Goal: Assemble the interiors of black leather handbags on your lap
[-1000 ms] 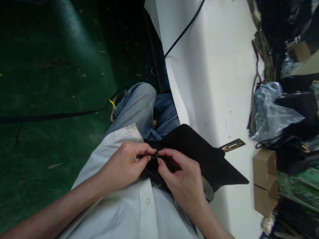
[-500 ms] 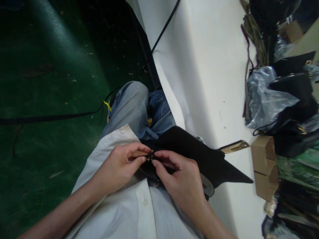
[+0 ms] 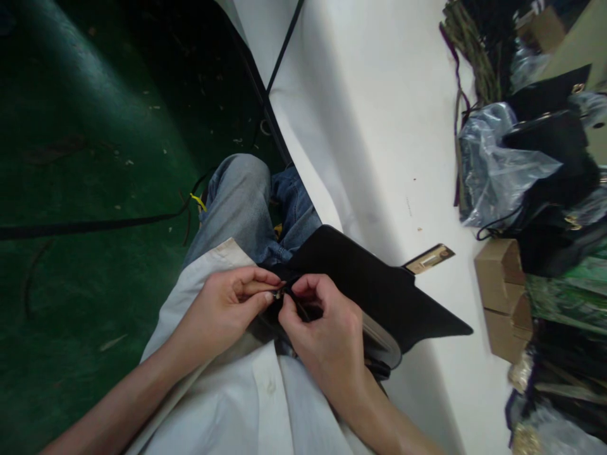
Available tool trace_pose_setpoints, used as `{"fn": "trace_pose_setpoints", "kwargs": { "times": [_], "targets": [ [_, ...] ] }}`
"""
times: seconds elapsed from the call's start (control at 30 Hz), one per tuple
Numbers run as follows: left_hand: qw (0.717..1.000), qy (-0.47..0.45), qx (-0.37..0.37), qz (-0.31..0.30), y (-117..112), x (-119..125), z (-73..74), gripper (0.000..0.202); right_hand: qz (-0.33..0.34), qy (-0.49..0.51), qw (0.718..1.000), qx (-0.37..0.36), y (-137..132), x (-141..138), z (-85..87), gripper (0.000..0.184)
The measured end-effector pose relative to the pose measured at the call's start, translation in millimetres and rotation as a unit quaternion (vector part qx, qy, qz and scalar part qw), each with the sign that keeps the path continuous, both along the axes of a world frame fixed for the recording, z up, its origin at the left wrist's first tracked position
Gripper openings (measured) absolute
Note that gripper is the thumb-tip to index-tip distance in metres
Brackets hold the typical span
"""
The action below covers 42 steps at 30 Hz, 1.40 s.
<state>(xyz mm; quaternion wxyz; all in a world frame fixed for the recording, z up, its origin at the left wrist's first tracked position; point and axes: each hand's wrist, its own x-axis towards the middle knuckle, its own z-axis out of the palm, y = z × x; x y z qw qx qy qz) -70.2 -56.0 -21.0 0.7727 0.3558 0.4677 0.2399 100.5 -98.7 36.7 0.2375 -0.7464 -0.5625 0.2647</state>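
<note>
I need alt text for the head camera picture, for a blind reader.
A person's left hand pinches a small metal part on a black bag in the lap, and the right hand grips the bag beside it. A white table is to the right, a green floor to the left.

No text, label, brand or number can be read; nothing legible is seen on the black bag (image 3: 374,287) or the brass plate (image 3: 429,259) right of centre.
</note>
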Motion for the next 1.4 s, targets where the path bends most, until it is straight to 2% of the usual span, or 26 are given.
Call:
{"fn": "trace_pose_setpoints", "kwargs": {
  "times": [0.2,0.5,0.67,0.77,1.0,1.17,1.3,1.4],
  "targets": [
    [1.000,0.005,0.021,0.005,0.0,3.9,2.5,0.021,-0.005,-0.007,1.000,0.013,0.4,-3.8,0.1,0.014],
    [0.988,0.075,0.136,-0.025,-11.6,8.6,11.5,0.024,0.014,-0.057,0.998,0.038,-0.8,-3.9,-0.3,0.015],
    [0.980,0.065,0.179,-0.053,-17.3,2.5,15.2,0.042,0.068,-0.069,0.993,0.062,-3.8,1.5,3.9,0.016],
    [0.985,0.040,0.157,-0.063,-19.7,-1.5,14.6,0.057,0.104,-0.068,0.990,0.071,-6.3,5.7,5.9,0.016],
    [0.996,0.000,0.087,-0.002,-23.9,3.6,6.6,0.061,0.177,-0.065,0.980,0.062,-8.4,10.8,5.0,0.020],
    [0.993,0.022,0.111,0.032,-30.4,10.5,9.2,0.057,0.143,-0.131,0.978,0.081,-5.6,11.2,5.4,0.016],
    [0.990,0.033,0.124,0.058,-34.6,14.6,11.4,0.056,0.120,-0.140,0.981,0.068,-6.1,12.1,6.8,0.016],
    [0.989,0.032,0.116,0.085,-33.7,17.4,11.7,0.047,0.115,-0.136,0.982,0.063,-7.5,11.2,7.9,0.017]
  ]
}}
